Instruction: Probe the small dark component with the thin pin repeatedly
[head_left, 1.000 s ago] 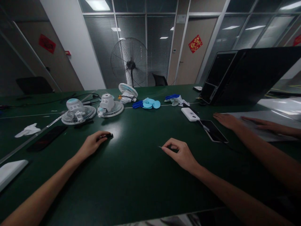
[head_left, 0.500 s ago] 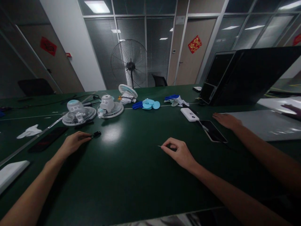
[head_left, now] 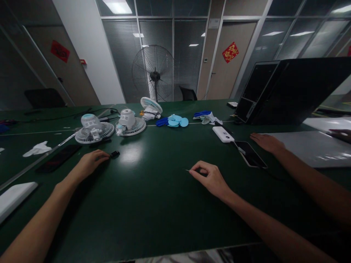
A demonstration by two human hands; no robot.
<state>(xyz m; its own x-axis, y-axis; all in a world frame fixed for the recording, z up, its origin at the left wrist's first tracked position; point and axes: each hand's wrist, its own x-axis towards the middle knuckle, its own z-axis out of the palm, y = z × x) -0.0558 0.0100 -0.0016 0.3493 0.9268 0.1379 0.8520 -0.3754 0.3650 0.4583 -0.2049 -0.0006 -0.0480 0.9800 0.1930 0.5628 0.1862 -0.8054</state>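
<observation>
My left hand (head_left: 93, 162) is at the left of the green table, its fingertips closed at the near end of a small black object (head_left: 115, 154) whose kind I cannot make out. Thumb and forefinger of my right hand (head_left: 207, 175) are pinched on a thin, pale pin-like piece (head_left: 187, 170). Only its short tip shows, pointing left; the fingers hide the remainder. Bare green tabletop (head_left: 150, 182) lies between my two hands.
White fan heads (head_left: 94, 133) lie behind my left hand, beside light-blue discs (head_left: 178, 120) and gloves (head_left: 208, 117). A dark phone (head_left: 59, 159) is at left. Right are a white power bank (head_left: 223, 134), a cabled phone (head_left: 251, 154), another person's hand (head_left: 267, 142) and a black computer case (head_left: 290, 91).
The view has shifted slightly, so everything sits a little further right. My left fingers look flatter beside the black object. My right hand keeps its pinch.
</observation>
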